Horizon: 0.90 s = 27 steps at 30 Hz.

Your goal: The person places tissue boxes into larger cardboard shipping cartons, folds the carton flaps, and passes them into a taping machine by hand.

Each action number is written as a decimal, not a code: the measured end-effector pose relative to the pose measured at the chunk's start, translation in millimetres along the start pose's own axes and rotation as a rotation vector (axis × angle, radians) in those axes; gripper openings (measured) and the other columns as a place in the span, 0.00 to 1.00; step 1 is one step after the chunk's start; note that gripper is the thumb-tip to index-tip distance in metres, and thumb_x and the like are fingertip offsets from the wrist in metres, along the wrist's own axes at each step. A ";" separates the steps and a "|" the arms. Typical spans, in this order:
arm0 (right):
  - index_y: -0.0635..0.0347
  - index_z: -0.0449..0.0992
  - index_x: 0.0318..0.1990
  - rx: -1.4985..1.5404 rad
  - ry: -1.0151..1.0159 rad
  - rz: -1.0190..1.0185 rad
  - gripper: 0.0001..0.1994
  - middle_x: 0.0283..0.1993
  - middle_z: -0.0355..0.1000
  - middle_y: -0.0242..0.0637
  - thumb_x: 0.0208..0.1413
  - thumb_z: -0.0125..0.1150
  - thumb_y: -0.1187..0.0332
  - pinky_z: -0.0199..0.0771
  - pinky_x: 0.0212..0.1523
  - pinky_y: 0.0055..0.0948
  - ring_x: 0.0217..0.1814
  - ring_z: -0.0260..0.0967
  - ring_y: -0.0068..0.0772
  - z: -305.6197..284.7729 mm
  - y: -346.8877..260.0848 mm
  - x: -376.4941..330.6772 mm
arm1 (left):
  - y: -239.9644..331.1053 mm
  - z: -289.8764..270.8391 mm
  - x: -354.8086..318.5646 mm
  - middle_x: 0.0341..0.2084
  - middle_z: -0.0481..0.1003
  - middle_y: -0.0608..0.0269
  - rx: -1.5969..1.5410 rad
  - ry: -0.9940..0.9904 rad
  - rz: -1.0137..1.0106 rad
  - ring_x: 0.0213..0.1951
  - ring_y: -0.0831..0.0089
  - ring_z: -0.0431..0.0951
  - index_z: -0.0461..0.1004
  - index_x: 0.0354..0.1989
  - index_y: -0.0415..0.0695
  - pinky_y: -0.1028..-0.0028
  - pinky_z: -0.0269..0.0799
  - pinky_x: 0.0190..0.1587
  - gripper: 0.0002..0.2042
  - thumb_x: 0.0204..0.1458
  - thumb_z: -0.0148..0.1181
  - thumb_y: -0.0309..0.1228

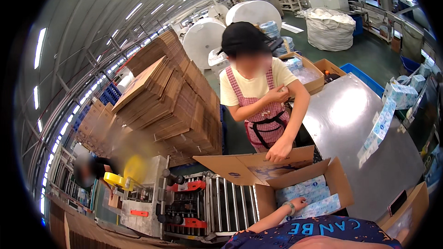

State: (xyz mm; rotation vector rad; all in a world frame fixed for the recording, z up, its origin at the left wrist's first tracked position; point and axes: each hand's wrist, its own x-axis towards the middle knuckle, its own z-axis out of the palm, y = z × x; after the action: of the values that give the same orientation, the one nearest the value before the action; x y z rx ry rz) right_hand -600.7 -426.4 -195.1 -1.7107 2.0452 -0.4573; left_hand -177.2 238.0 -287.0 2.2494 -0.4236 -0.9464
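Carton holds 3 visible packs; flaps stand open, so closing appears outstanding. Left hand touches packs; cannot tell its grip. Right hand: not visible.

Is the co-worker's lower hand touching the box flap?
Touching. In the head view, the co-worker's lower hand rests on the flap, across its upper edge.

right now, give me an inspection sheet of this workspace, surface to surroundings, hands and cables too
Surface: shiny metal table; roller conveyor left of the carton
Job's things: open carton holding blue-and-white packs
Clutter: loose packs at the table's right; blue bin along its far edge
Hands: left hand on the packs, grip unclear; right hand not visible
Cables: nothing seen
Surroundings: co-worker touching a carton flap; stacked flat cardboard; white rolls
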 end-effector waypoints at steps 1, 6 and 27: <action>0.63 0.80 0.40 0.021 0.023 -0.053 0.10 0.38 0.76 0.33 0.61 0.57 0.67 0.70 0.43 0.29 0.40 0.71 0.28 -3.3 -3.1 7.0 | 10.2 -1.6 2.0 0.49 0.79 0.47 -0.027 0.007 0.047 0.52 0.54 0.78 0.73 0.58 0.39 0.63 0.73 0.55 0.29 0.57 0.58 0.50; 0.57 0.76 0.27 0.551 -0.591 -0.787 0.08 0.25 0.66 0.22 0.58 0.60 0.66 0.59 0.29 0.23 0.27 0.59 0.16 76.9 -209.8 -91.3 | 54.5 -5.7 -11.6 0.50 0.78 0.56 -0.375 0.073 0.199 0.51 0.65 0.78 0.73 0.56 0.39 0.67 0.73 0.56 0.23 0.60 0.60 0.44; 0.55 0.79 0.50 -0.347 0.120 -0.147 0.21 0.52 0.76 0.45 0.59 0.56 0.50 0.71 0.53 0.48 0.55 0.73 0.49 5.7 -122.0 -19.1 | 68.2 -55.1 -24.5 0.33 0.81 0.47 0.296 0.400 -0.141 0.39 0.48 0.82 0.78 0.43 0.46 0.53 0.75 0.42 0.17 0.61 0.54 0.46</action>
State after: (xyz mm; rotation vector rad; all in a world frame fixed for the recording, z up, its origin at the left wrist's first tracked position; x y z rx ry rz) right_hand -492.5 -429.8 -135.4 -2.0921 2.1928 -0.2653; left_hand -156.9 224.9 -199.1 2.6890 -0.2375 -0.4993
